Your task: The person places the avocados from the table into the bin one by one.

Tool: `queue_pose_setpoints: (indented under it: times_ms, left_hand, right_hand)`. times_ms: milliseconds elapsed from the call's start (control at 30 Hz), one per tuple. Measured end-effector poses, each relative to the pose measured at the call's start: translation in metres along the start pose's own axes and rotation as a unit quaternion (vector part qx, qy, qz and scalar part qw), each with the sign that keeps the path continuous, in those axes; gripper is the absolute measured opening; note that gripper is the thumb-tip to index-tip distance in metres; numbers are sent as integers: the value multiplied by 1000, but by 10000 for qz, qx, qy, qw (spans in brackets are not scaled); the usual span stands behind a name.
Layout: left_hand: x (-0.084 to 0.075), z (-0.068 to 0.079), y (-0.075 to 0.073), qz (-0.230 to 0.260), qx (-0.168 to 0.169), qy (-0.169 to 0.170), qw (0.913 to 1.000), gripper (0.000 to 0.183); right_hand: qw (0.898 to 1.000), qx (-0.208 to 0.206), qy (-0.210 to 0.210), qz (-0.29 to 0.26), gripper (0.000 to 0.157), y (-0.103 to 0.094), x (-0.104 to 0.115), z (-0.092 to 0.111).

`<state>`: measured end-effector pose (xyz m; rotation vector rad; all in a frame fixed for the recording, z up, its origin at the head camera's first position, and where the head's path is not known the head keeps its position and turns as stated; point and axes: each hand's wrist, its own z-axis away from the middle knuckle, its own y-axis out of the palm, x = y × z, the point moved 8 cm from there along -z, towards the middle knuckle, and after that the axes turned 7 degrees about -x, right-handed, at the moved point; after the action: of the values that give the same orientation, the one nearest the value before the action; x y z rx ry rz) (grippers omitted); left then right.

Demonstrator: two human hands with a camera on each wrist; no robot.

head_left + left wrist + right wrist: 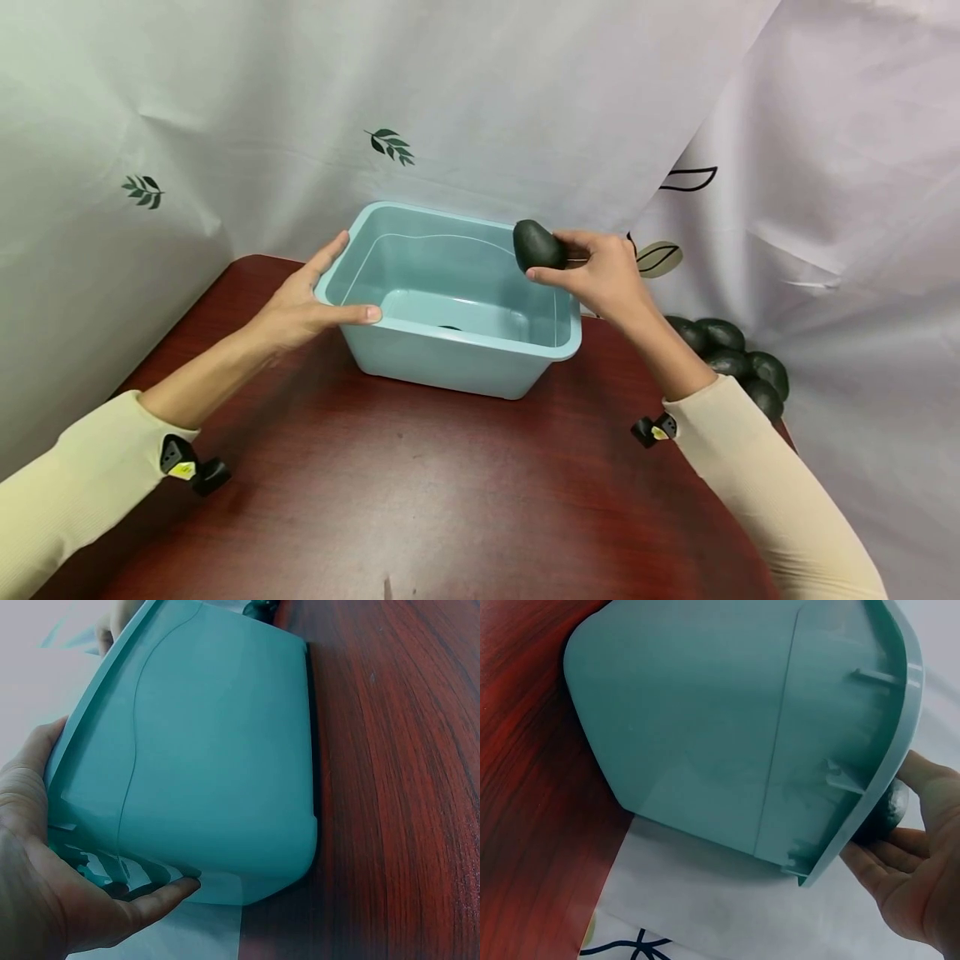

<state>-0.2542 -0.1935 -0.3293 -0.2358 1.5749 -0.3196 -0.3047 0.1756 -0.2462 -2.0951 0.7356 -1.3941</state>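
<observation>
My right hand (611, 271) pinches a dark green avocado (534, 246) between thumb and fingers, over the right back part of a light blue plastic tub (450, 337). The right wrist view shows that avocado (891, 810) partly hidden behind the tub's rim. At the tub's left end, my left hand (300, 304) holds the rim, its thumb lying along the front edge. Seen from the left wrist, its fingers (161, 900) reach along the outside wall under the rim. A small dark patch (450, 327) shows low inside the tub, mostly hidden by the front rim.
Several more avocados (731, 358) lie heaped at the right edge of the dark red-brown table (435, 492), partly behind my right forearm. A pale cloth (480, 100) with leaf prints hangs behind and beside the table.
</observation>
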Motion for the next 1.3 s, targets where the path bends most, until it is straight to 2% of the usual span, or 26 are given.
queue_pose_setpoints:
  times_ms: [300,700,1300]
  left_hand:
    - [0,0,1,4,16,-13,10000,118]
    - [0,0,1,60,23,-18,10000,118]
    - [1,0,2,89,29,-27,10000,118]
  right_hand:
    - [9989,-91,34,465,74,-2,-6,-14]
    - [9996,49,187,213,78,8,-13,-23]
    - [9997,-1,178,185,75,2,-16,-19]
